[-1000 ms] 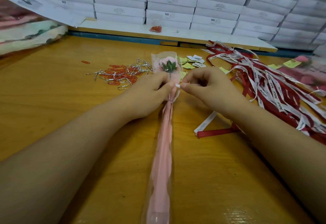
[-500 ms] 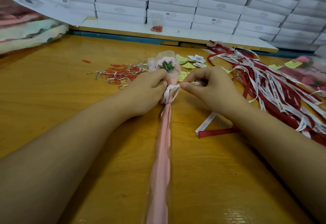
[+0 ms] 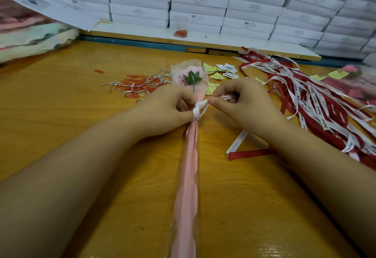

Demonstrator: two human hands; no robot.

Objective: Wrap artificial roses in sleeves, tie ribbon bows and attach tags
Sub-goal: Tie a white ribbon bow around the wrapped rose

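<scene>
A pink artificial rose [image 3: 192, 77] with green sepals lies in a clear and pink sleeve [image 3: 188, 176] that runs down the middle of the wooden table [image 3: 61, 119]. A white printed ribbon [image 3: 197, 109] is looped round the sleeve's neck just below the flower. My left hand [image 3: 164, 109] grips the neck and the ribbon loop. To its right, my right hand [image 3: 242, 103] pinches the ribbon's free end and holds it out to the right. The ribbon's red and white tail [image 3: 242, 150] trails under my right wrist.
A heap of red and white ribbons [image 3: 317, 103] covers the right side. Small yellow and white tags [image 3: 219, 71] lie behind my right hand. Red paper clips and silver twist ties [image 3: 140, 83] sit left of the rose. White boxes [image 3: 199, 1] are stacked along the back.
The white ribbon has come round the sleeve's neck into a loop. My right hand has drawn its end out to the right while my left hand keeps hold of the neck.
</scene>
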